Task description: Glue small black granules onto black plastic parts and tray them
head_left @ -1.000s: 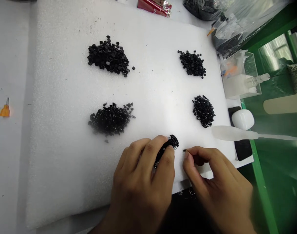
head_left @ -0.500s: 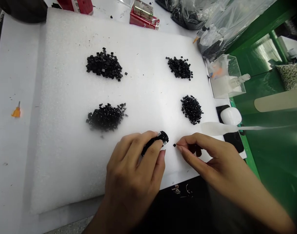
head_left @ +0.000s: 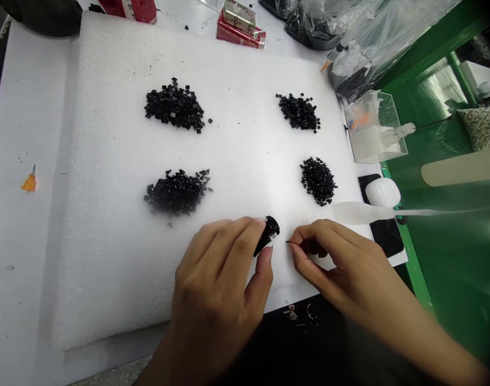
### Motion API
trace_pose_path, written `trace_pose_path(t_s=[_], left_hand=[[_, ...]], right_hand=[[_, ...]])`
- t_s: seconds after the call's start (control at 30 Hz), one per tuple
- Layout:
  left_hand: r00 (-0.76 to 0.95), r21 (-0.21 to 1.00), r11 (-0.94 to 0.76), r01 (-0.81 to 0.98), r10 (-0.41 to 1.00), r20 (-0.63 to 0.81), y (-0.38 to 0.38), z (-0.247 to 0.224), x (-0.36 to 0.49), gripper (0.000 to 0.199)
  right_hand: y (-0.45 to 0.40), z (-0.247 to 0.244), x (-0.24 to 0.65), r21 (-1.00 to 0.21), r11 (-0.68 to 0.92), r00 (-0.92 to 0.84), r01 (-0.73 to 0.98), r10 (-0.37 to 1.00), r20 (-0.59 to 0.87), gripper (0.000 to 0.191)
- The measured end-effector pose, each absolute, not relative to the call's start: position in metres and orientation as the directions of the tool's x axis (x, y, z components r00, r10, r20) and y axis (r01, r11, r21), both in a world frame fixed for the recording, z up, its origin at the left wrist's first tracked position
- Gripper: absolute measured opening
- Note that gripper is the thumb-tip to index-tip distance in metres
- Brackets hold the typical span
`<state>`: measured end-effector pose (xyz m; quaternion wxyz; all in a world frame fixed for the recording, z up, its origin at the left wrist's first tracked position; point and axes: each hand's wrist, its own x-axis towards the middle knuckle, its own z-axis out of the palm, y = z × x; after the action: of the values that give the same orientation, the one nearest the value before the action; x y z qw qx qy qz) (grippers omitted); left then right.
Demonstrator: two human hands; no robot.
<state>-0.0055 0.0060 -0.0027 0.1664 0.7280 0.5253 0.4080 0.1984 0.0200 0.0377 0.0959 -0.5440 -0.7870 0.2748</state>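
My left hand (head_left: pixel 224 273) is closed around a small glossy black object (head_left: pixel 268 234) with a curved end and pale marks; the fingers hide most of it. To its right, my right hand (head_left: pixel 325 257) pinches a tiny black chip (head_left: pixel 288 242) between thumb and forefinger, seen nearly edge-on. A narrow gap separates the chip from the black object. Both hands are over the near edge of a white foam sheet (head_left: pixel 237 155). On the foam lie a pile of square black chips (head_left: pixel 175 107), a smaller chip pile (head_left: pixel 299 112), and two piles of finer black pieces (head_left: pixel 178 192) (head_left: pixel 318 180).
A white earbud-like case (head_left: pixel 383 192) lies on a dark slab at the right, beside a white tool with a thin shaft (head_left: pixel 357 213). Behind it stands a clear box (head_left: pixel 373 128). An orange dispensing tip (head_left: pixel 29 181) lies far left. A metal lighter (head_left: pixel 239 15) rests on a red box at the back.
My left fingers have shifted around the black object, and the thumb has moved away from the forefinger. The chip in my right hand has turned from flat to edge-on.
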Motion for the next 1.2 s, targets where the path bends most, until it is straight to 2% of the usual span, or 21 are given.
trace_pose_path(t_s=[0.27,0.5,0.93,1.1,1.2], left_hand=[[0.175,0.612,-0.414,0.674,0.894,0.412,0.006,-0.005,-0.004,0.039],[0.129,0.644,-0.388,0.659,0.902,0.411,0.006,-0.005,-0.004,0.039],[0.135,0.658,-0.351,0.666,0.924,0.357,0.002,-0.005,-0.004,0.042],[0.113,0.657,-0.346,0.67,0.922,0.371,0.002,-0.006,-0.001,0.04],[0.111,0.659,-0.34,0.671,0.925,0.364,0.002,-0.005,-0.001,0.04]], right_hand=[[0.019,0.033,0.186,-0.542,0.277,-0.333,0.793,0.943,-0.007,0.006],[0.021,0.032,0.177,-0.395,0.365,-0.378,0.843,0.925,0.046,0.005],[0.016,0.039,0.161,-0.11,0.395,-0.386,0.912,0.917,0.099,0.018],[0.015,0.039,0.156,-0.069,0.404,-0.396,0.912,0.912,0.109,0.021],[0.01,0.033,0.155,-0.048,0.383,-0.372,0.922,0.915,0.158,0.015]])
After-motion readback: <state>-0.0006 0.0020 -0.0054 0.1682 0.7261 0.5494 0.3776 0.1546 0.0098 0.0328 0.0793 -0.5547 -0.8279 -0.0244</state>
